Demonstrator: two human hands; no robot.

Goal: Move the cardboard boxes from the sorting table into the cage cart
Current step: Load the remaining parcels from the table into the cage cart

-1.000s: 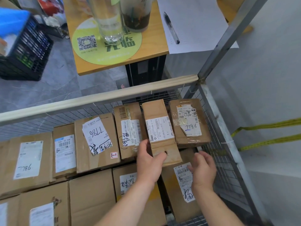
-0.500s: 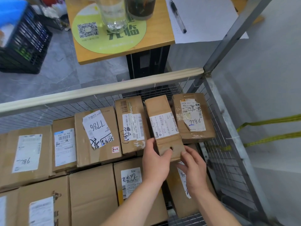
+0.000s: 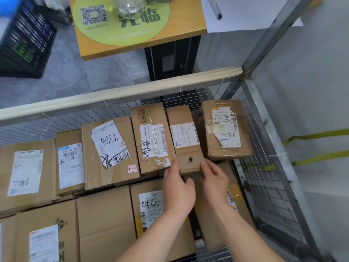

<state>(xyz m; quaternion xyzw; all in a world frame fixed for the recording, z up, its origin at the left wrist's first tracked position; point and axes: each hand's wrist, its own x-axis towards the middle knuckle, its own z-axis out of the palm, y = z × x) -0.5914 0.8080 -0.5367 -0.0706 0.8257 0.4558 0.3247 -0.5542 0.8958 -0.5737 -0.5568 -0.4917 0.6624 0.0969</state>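
Note:
A narrow cardboard box with a white label stands in the far row inside the wire cage cart, between a taped box and a box marked 7786. My left hand grips its near end from the left, thumb under it. From the right my right hand holds the same end, fingertips on its lower corner. Several more labelled boxes fill the cart in two rows.
The cart's padded top rail runs across the far side, its steel corner post at the right. Beyond stand a wooden table with a glass, paper and pen, and a black crate on the floor.
My right hand has come in from the right and taken the narrow box's near end beside my left hand. The box has been pushed a little deeper between its neighbours.

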